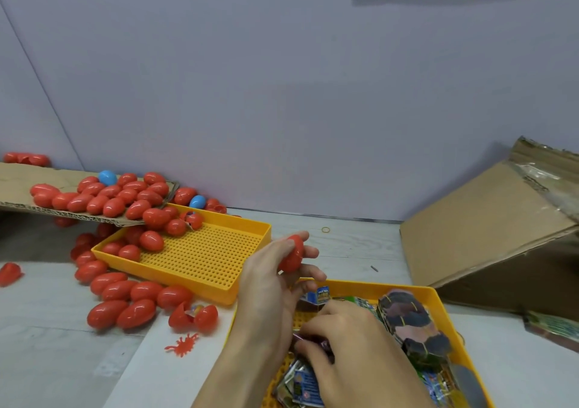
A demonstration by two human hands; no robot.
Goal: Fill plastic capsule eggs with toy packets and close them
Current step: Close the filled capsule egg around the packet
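A pale bench (pixel 360 244) stands against a plain wall. Nearest, the right hand (pixel 354 348) reaches into the near tray (pixel 438 307), its grip curled around a packet (pixel 313 343) from the heap there. Just behind, the left hand (pixel 275 279) holds a closed red egg (pixel 293 255) in its fingers, above the bench between the two trays. Farther left, the far tray (pixel 200 260) holds some eggs, with more spread around it. The step seems to be the change between eggs: the finished one probably must be put down, then an empty egg taken for this packet.
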